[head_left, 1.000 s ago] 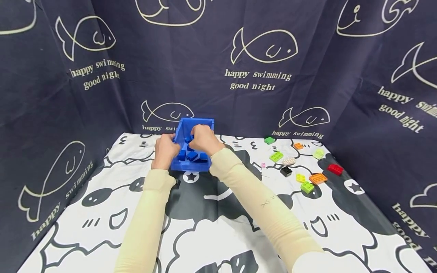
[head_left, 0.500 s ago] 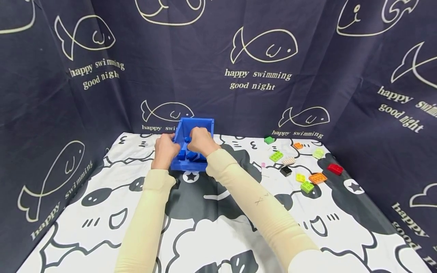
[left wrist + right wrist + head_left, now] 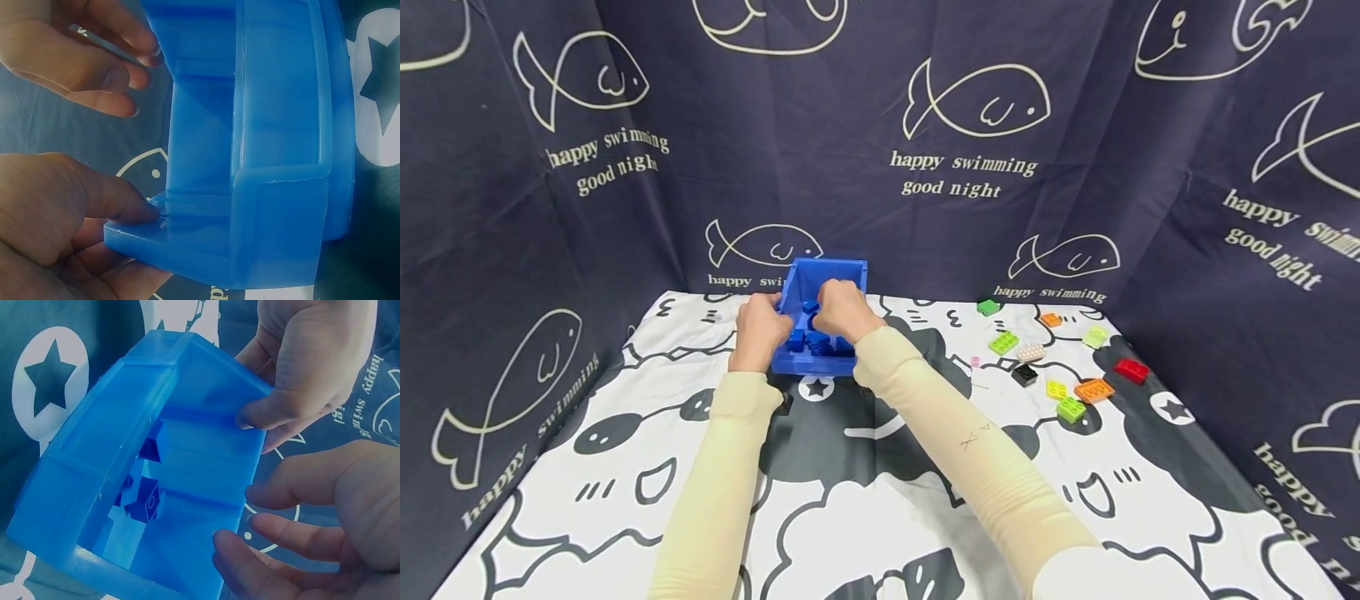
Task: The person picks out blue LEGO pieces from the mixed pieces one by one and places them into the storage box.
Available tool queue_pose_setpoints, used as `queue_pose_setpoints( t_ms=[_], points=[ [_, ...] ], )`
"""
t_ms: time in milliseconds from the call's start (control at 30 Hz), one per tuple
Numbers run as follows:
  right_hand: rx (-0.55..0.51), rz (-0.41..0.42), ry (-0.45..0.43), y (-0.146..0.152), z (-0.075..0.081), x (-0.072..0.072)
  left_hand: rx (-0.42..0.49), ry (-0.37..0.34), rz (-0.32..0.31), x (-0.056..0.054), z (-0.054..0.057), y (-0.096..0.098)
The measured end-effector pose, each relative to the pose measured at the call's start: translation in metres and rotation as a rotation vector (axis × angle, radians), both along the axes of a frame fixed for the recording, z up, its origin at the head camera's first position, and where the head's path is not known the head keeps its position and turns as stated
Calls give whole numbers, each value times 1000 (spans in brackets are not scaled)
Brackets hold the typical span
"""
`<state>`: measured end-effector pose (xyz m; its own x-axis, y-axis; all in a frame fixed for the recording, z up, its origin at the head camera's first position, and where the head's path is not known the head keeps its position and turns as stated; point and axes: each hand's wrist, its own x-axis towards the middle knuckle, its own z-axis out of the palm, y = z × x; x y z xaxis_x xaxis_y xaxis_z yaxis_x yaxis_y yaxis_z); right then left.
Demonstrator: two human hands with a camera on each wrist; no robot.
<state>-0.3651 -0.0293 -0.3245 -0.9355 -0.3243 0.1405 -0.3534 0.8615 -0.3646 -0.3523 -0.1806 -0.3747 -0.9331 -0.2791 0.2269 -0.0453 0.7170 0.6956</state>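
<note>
A blue open-front bin (image 3: pixel 812 365) stands at the back of the table, left of centre. My left hand (image 3: pixel 757 333) grips its left side wall, thumb on the inside, as the left wrist view shows with the thumb (image 3: pixel 119 199) on the wall. Over the bin's opening is my right hand (image 3: pixel 844 310), its fingers apart and loosely bent. No brick shows between these fingers in the right wrist view, where the right hand (image 3: pixel 319 525) hovers at the opening. Several dark blue toy bricks (image 3: pixel 145 500) lie inside the bin. Part of the bin's interior is hidden behind the right hand.
On the right of the table lie several loose bricks: a red brick (image 3: pixel 1132 371), an orange brick (image 3: pixel 1093 390), a black brick (image 3: pixel 1024 375), a lime brick (image 3: pixel 1071 408) and a green brick (image 3: pixel 988 307) among them. A dark fish-print curtain (image 3: pixel 865 192) hangs behind the table.
My right hand has shifted slightly left and lower within the bin, covering a brick at its front right. The left hand keeps its grip on the wall. The head view has shifted slightly.
</note>
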Motion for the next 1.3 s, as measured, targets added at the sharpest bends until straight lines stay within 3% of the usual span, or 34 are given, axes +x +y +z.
queue_pose_setpoints(
  t_ms=[233, 433, 667, 800, 1033, 1300],
  points=[
    [-6, 3, -26, 3, 2, 2, 10, -19, 4, 0, 1, 0],
    [8, 23, 14, 11, 10, 6, 29, -27, -4, 0, 2, 2],
    [0, 38, 6, 30, 23, 19, 27, -10, -15, 4, 4, 1],
    [2, 40, 47, 46, 31, 28, 7, -10, -26, 5, 6, 0],
    [5, 42, 106, 78, 44, 43, -33, -31, -62, 14, 23, 3],
    [13, 25, 124, 127, 43, 62, -196, 71, -205, 31, 42, 36]
  ],
)
